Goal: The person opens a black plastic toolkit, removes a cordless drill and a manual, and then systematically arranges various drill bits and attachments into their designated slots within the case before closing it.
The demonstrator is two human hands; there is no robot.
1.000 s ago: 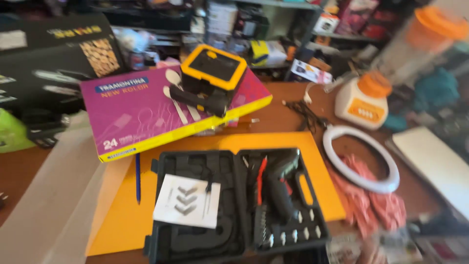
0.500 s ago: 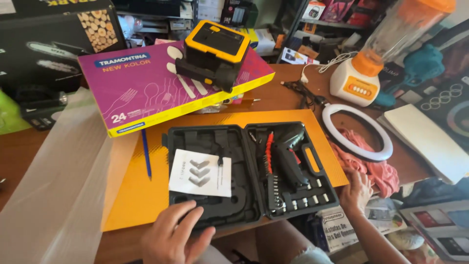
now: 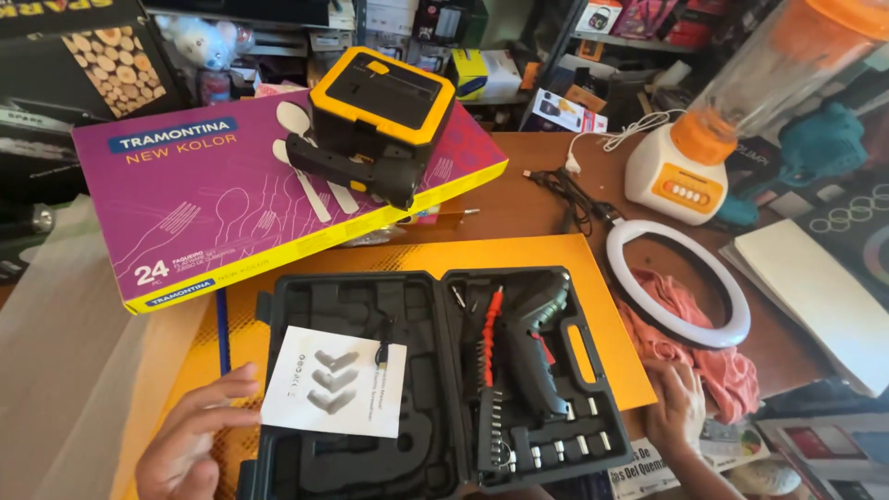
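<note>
Your left hand (image 3: 190, 443) & right hand (image 3: 679, 407), both open, flanked the tool case (image 3: 435, 384) at bottom centre, left fingers touching its leaflet (image 3: 335, 381).

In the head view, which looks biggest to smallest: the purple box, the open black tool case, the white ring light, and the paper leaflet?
1. Purple box
2. Tool case, not much smaller, and nearer the camera, so this order is unsure
3. Ring light
4. Leaflet

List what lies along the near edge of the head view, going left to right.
Left hand → white leaflet → open black tool case → cordless screwdriver → right hand → pink cloth.
</note>
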